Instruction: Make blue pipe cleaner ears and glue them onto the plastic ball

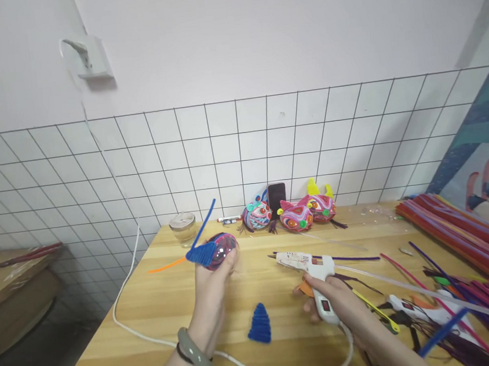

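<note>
My left hand (213,282) is closed around a shiny purple ball (224,249), raised over the table. A blue fuzzy triangular piece (203,253) sits against the ball's left side, with a blue pipe cleaner (205,225) sticking up from it. My right hand (326,296) grips the handle of a white hot glue gun (321,274). Its nozzle points left towards the ball, apart from it. A clear glue stick trails from the gun's back. Between my hands a second blue fuzzy piece (259,324) lies flat on the wood.
Finished colourful fish-like ornaments (296,215) stand by the tiled wall with a dark phone (277,196). A glass jar (183,229) is at the back left. Pipe cleaner bundles (464,241) and a second glue gun (428,312) crowd the right. A white cord (144,336) crosses the table.
</note>
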`<act>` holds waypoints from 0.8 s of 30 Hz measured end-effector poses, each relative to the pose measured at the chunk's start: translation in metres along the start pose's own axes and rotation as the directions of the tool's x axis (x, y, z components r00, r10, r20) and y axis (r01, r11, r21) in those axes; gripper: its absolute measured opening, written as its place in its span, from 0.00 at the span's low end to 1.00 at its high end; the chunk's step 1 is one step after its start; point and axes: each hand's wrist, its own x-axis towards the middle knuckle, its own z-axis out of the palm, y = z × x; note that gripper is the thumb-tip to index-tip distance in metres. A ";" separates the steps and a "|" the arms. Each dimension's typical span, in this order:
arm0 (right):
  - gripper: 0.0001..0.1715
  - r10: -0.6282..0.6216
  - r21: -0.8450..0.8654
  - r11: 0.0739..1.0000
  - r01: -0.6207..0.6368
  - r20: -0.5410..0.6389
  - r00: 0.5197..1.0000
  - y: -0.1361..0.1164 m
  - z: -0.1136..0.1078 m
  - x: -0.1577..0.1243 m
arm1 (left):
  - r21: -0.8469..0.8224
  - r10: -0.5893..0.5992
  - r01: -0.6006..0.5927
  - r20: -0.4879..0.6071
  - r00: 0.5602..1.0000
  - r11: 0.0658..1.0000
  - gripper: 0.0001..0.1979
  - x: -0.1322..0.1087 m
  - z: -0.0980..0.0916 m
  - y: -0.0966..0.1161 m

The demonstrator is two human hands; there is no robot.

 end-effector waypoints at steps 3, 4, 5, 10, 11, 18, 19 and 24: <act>0.16 -0.007 -0.250 0.968 -0.010 -0.070 0.998 0.016 0.005 0.009 | -0.019 0.031 -0.031 -0.010 0.999 0.999 0.24 0.005 -0.005 0.002; 0.16 -0.009 -0.314 0.949 -0.015 -0.076 0.997 0.018 0.004 0.009 | -0.025 0.040 -0.041 -0.009 0.999 0.999 0.24 0.006 -0.006 0.003; 0.17 -0.015 -0.374 0.927 -0.017 -0.083 0.996 0.018 0.002 0.009 | -0.031 0.049 -0.049 -0.005 0.999 0.998 0.23 0.006 -0.007 0.004; 0.20 -0.168 -0.722 0.692 0.003 -0.157 0.973 0.004 -0.015 -0.006 | -0.039 0.075 -0.074 0.029 0.997 0.996 0.24 0.003 -0.006 0.007; 0.18 -0.204 -0.768 0.641 -0.002 -0.173 0.964 0.000 -0.015 -0.011 | -0.036 0.077 -0.075 0.037 0.996 0.997 0.24 0.003 -0.006 0.007; 0.09 -0.162 -0.895 0.361 0.263 0.218 0.962 -0.012 0.040 -0.026 | -0.019 0.054 -0.053 0.062 0.997 0.998 0.21 0.002 -0.007 0.008; 0.08 -0.153 -0.885 0.371 0.282 0.241 0.958 -0.012 0.048 -0.024 | -0.027 0.055 -0.053 0.064 0.996 0.998 0.21 0.002 -0.007 0.008; 0.13 -0.144 -0.827 0.457 0.328 0.295 0.944 -0.003 0.068 -0.013 | -0.031 0.037 -0.035 0.080 0.996 0.999 0.22 0.002 -0.007 0.010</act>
